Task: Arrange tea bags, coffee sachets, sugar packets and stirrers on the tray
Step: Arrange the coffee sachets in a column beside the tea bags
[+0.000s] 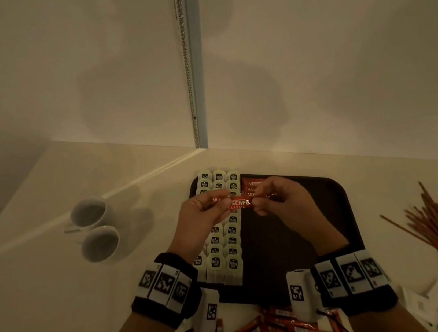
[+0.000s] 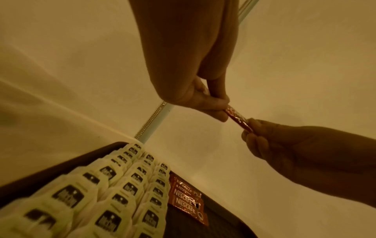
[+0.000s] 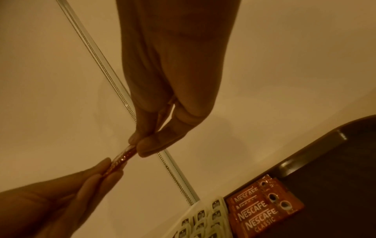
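Pinching one coffee sachet (image 1: pixel 239 201) between both hands above tray (image 1: pixel 339 191).

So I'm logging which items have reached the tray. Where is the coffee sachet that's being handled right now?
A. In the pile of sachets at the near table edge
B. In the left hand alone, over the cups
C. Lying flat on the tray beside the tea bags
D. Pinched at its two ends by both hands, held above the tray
D: the left hand and right hand each pinch one end of the coffee sachet, which is held above the tray.
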The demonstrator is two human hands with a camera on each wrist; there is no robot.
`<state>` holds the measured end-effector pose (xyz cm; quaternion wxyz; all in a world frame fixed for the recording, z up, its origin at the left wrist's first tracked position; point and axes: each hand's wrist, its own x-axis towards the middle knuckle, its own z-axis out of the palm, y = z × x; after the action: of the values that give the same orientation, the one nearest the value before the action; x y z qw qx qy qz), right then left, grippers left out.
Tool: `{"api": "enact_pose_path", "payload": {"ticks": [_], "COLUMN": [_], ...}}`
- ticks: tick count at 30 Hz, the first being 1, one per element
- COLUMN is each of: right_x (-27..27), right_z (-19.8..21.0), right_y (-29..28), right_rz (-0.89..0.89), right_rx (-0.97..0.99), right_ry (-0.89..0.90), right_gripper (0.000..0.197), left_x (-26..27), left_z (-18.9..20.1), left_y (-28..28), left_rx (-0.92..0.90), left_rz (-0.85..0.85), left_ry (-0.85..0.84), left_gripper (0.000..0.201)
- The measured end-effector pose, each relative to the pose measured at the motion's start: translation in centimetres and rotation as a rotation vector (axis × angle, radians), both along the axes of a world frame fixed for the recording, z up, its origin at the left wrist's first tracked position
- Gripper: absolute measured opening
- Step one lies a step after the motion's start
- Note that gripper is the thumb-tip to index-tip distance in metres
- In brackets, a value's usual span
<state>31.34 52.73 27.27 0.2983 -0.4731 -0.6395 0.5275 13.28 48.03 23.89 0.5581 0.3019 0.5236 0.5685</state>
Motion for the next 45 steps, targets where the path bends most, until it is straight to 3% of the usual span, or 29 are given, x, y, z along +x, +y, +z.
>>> {"api": "enact_pose_path", "payload": {"ticks": [4, 9, 13, 19, 27, 36, 45], "right_x": [0.7, 1.4, 2.9, 5.4, 4.0, 2.9, 3.0], "right_z": [-0.5, -1.2, -3.9, -9.7, -13.0, -14.2, -14.2], "right_y": [0.4, 1.4, 3.0, 4.5, 5.5, 6.7, 6.2], "right_rz": [0.05, 0.071, -0.029, -0.148, -0.214, -0.305, -0.377], "right_rx": [0.037, 0.045, 0.049, -0.065, -0.105, 0.01, 0.031], "right_ry": [-0.123, -0.12, -0.231, -0.398, -0.374, -0.465, -0.483], "right_gripper": [0.015, 0.013, 0.01, 0.015, 0.016, 0.016, 0.017], "left_x": [0.0, 0.2, -1.5, -5.9, -8.8, -9.3, -9.1], "left_z": [0.2, 0.1, -0.2, -1.2, -4.0, -4.4, -4.1], "left_y": [0.5, 0.6, -1.1, -7.0, -13.1, -15.3, -15.2], "left_rx": [0.016, -0.038, -0.097, -0.315, -0.548, -0.651, -0.619], "left_rz": [-0.028, -0.061, -0.159, -0.159, 0.006, 0.043, 0.042], "left_ry": [0.138, 0.231, 0.368, 0.39, 0.317, 0.276, 0.278], "left_gripper": [0.015, 0.016, 0.026, 0.02, 0.019, 0.018, 0.019]}}
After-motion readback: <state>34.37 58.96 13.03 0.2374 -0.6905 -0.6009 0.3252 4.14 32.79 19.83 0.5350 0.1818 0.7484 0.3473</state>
